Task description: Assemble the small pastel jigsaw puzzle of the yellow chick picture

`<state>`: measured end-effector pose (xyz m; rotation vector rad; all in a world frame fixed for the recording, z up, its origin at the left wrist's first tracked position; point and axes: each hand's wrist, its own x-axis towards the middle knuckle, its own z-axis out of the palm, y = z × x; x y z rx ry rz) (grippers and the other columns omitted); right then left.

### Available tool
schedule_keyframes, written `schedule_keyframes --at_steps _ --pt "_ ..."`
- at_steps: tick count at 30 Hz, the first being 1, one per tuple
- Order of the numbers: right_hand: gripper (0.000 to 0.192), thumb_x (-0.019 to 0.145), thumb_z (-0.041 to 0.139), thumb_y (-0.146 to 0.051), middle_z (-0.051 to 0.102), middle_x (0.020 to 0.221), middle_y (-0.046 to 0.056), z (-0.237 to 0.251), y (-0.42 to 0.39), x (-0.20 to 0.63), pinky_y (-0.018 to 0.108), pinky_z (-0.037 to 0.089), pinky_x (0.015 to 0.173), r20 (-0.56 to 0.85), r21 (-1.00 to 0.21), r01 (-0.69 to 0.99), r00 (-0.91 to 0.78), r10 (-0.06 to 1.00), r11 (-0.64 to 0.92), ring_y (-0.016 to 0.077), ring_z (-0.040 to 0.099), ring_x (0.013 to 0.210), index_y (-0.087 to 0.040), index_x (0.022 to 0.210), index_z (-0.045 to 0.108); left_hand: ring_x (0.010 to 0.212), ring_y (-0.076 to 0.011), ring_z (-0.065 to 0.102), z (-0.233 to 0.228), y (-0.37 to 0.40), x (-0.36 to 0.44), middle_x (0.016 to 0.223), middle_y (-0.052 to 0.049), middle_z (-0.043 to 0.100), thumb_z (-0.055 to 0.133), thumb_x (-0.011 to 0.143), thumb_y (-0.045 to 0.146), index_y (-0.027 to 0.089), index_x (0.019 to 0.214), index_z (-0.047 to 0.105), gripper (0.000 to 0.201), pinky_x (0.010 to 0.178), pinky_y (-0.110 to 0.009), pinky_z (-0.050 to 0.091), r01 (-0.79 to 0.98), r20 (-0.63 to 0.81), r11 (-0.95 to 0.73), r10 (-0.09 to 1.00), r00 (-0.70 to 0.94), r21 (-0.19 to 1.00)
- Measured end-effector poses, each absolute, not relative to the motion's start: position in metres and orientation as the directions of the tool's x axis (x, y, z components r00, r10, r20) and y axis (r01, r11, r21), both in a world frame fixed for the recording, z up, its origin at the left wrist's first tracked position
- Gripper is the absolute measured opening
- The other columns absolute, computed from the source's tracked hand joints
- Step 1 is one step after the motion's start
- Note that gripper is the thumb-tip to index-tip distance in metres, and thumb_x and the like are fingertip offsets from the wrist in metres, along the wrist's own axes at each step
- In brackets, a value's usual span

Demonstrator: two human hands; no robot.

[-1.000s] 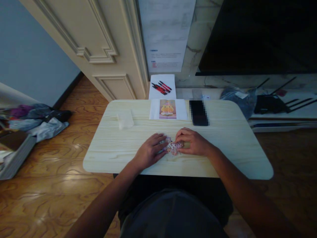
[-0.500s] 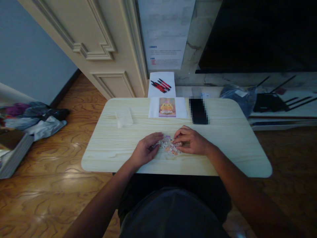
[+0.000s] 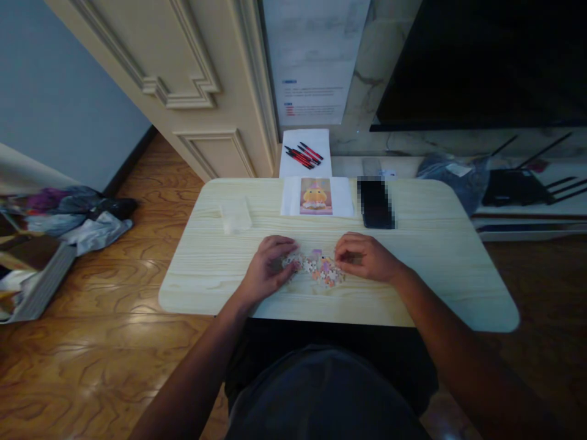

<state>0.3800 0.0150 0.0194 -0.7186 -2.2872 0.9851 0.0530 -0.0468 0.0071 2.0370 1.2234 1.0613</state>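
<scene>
A loose heap of small jigsaw puzzle pieces (image 3: 326, 276), white, orange and purple, lies near the front middle of the table. At its left side my left hand (image 3: 268, 269) rests with thumb and fingers apart, partly curved around some pieces. My right hand (image 3: 367, 258) is at the heap's right edge, its fingers bent and the tips close to the thumb. Anything between those tips is too small to make out. Behind the heap lies a paper sheet (image 3: 341, 198) with a printed picture of a yellow-orange cartoon figure (image 3: 315, 197).
A dark phone (image 3: 376, 211) lies right of the sheet on the pale wooden table (image 3: 440, 263). To the left is a translucent plastic bag (image 3: 236, 217). Several red and black pens (image 3: 302, 156) lie on white paper beyond the back edge. A router (image 3: 516, 186) stands at right.
My right hand has drawn back to the right, uncovering more of the heap. My left hand's thumb and fingers have shifted slightly at the pieces. The whole view has shifted a little.
</scene>
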Motion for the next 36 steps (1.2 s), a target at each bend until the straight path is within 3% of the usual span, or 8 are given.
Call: schedule_keyframes --at_steps 4,8,19,25,32,36 --pt "0.016 0.100 0.083 -0.035 0.076 0.092 0.006 0.016 0.019 0.382 0.032 0.056 0.071 0.218 -0.870 0.214 -0.641 0.736 0.444 0.0192 0.072 0.080 -0.022 0.091 0.081 0.132 -0.0311 0.070 0.007 -0.047 0.051 0.138 -0.013 0.074 0.088 0.095 0.029 0.025 0.121 0.082 0.026 0.115 -0.052 0.059 0.469 0.315 -0.455 0.883 0.349 0.757" --pt "0.019 0.098 0.089 -0.042 0.078 0.090 0.005 0.020 0.021 0.388 0.031 0.058 0.072 0.268 -0.882 0.157 -0.608 0.748 0.444 0.0185 0.074 0.079 -0.024 0.094 0.087 0.127 -0.0287 0.073 0.002 -0.046 0.051 0.133 -0.011 0.075 0.085 0.097 0.025 0.026 0.112 0.083 0.015 0.110 -0.048 0.061 0.441 0.319 -0.454 0.882 0.348 0.774" --pt "0.010 0.104 0.081 -0.030 0.079 0.096 0.005 0.018 -0.036 0.423 0.032 0.063 0.076 0.319 -0.718 0.370 -0.578 0.751 0.590 0.0187 0.077 0.083 -0.028 0.102 0.091 0.121 -0.0276 0.074 0.000 -0.046 0.052 0.127 -0.012 0.077 0.083 0.101 0.028 0.024 0.098 0.084 0.005 0.105 -0.046 0.061 0.347 0.301 -0.412 0.894 0.332 0.842" --pt "0.007 0.103 0.082 -0.025 0.079 0.100 0.005 0.017 -0.043 0.417 0.033 0.064 0.081 0.324 -0.729 0.375 -0.547 0.771 0.573 0.0197 0.078 0.088 -0.026 0.104 0.088 0.122 -0.0291 0.073 0.003 -0.044 0.051 0.126 -0.011 0.080 0.086 0.100 0.035 0.028 0.100 0.088 0.008 0.107 -0.049 0.059 0.314 0.275 -0.381 0.902 0.333 0.870" --pt "0.010 0.101 0.082 -0.024 0.078 0.105 0.007 0.021 -0.030 0.394 0.039 0.064 0.088 0.276 -0.598 0.558 -0.530 0.801 0.575 0.0235 0.077 0.094 -0.024 0.110 0.086 0.136 -0.0326 0.066 0.002 -0.043 0.049 0.140 -0.012 0.077 0.085 0.101 0.035 0.029 0.103 0.090 0.009 0.118 -0.058 0.055 0.334 0.245 -0.379 0.892 0.379 0.863" --pt "0.010 0.100 0.083 -0.021 0.078 0.107 0.007 0.020 -0.032 0.389 0.039 0.063 0.090 0.248 -0.583 0.594 -0.520 0.817 0.555 0.0245 0.077 0.097 -0.024 0.109 0.084 0.138 -0.0319 0.062 -0.002 -0.043 0.051 0.145 -0.011 0.075 0.083 0.101 0.032 0.030 0.105 0.091 0.009 0.119 -0.059 0.055 0.398 0.259 -0.426 0.875 0.408 0.813"
